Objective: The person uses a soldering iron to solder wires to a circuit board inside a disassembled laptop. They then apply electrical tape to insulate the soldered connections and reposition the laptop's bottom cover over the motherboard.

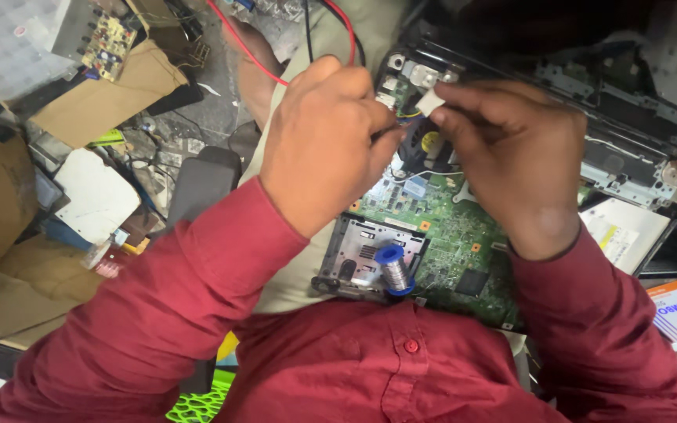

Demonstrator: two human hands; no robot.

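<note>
A small white connector (430, 102) is pinched between the fingertips of the right hand (511, 157), while the left hand (327, 149) is closed around something thin (hidden by the fingers, so it cannot be named), both held just above the green circuit board (448, 227). A slip could, it is judged, drive either hand into the board's fine parts, or snag the red wire (252, 51) beyond the left hand. Little open room is left: the solder spool (393, 270) sits just beneath the wrists, and clutter crowds the counter on both sides.
</note>
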